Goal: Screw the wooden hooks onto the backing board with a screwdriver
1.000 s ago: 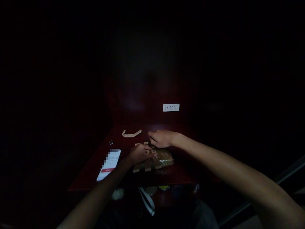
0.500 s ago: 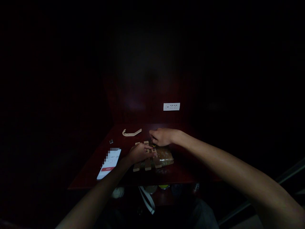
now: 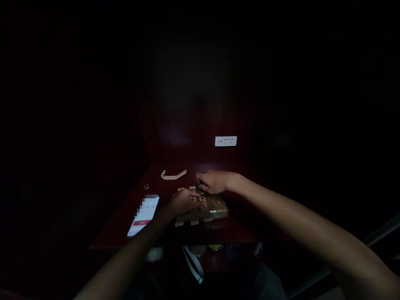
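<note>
Three pale wooden slats lie side by side over a brown, shiny-wrapped block (image 3: 218, 206) on the dark red table. My left hand (image 3: 184, 201) reaches across them, its thumb and forefinger pressed on the right-hand slat (image 3: 207, 214) and holding it down. The left slat (image 3: 180, 221) and the middle slat (image 3: 194, 217) are partly under that hand. Just above the right slat, my right hand (image 3: 214, 182) is closed around a small screwdriver-like tool (image 3: 202, 192) with a yellow and dark handle. Its tip is too small to make out, near a dark spot on the slat.
A hook-shaped wooden piece (image 3: 173, 176) lies at the back left. Several small metal pieces (image 3: 146, 186) are left of it, with a lit phone (image 3: 142, 218) nearer me. A white socket plate (image 3: 226, 141) is on the wall. A pale strap (image 3: 193, 266) hangs below the table edge (image 3: 237, 242).
The view has shifted slightly, so everything sits a little lower. Both hands keep nearly the same place on the slats, and the phone's timer has advanced.
</note>
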`<state>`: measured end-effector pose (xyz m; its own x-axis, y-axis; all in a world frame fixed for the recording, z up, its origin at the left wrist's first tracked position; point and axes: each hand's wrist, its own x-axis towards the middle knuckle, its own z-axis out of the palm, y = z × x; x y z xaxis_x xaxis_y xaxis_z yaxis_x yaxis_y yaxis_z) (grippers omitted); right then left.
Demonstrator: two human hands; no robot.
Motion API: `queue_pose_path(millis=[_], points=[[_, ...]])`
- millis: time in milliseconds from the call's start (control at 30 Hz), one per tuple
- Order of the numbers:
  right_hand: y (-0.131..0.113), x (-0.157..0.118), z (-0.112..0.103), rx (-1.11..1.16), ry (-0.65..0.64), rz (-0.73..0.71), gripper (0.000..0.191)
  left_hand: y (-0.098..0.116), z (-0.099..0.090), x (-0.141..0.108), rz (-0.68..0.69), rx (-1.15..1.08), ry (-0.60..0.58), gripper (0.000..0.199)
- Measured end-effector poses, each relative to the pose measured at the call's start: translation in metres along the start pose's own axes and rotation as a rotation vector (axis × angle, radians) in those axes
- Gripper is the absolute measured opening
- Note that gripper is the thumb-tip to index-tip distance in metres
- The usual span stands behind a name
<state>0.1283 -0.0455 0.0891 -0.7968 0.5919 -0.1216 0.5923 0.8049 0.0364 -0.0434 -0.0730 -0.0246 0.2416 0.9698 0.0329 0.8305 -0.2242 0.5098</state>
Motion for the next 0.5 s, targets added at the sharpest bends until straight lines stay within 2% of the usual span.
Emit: queue_pose_path(millis=[167, 300, 400, 500], points=[[0.0058, 0.0042, 0.0077, -0.074, 0.063, 0.024, 0.040, 0.0031, -0.0011, -0.0007, -0.045, -0.002, 0.015, 0.064], [0.0023, 0.0057, 0.0052, -0.050, 0.054, 0.041, 0.044, 0.0028, -0.0009, -0.0011, -0.013, -0.016, 0.008, 0.059], [0.0005, 0.0027, 0.0020, 0.031, 0.017, 0.004, 0.040, 0.0009, -0.0002, -0.0012, -0.002, -0.029, -0.001, 0.056], [0.0031, 0.0010, 0.0034, 0.023, 0.039, -0.037, 0.031, -0.0005, 0.0007, -0.0008, -0.014, -0.015, 0.023, 0.059]])
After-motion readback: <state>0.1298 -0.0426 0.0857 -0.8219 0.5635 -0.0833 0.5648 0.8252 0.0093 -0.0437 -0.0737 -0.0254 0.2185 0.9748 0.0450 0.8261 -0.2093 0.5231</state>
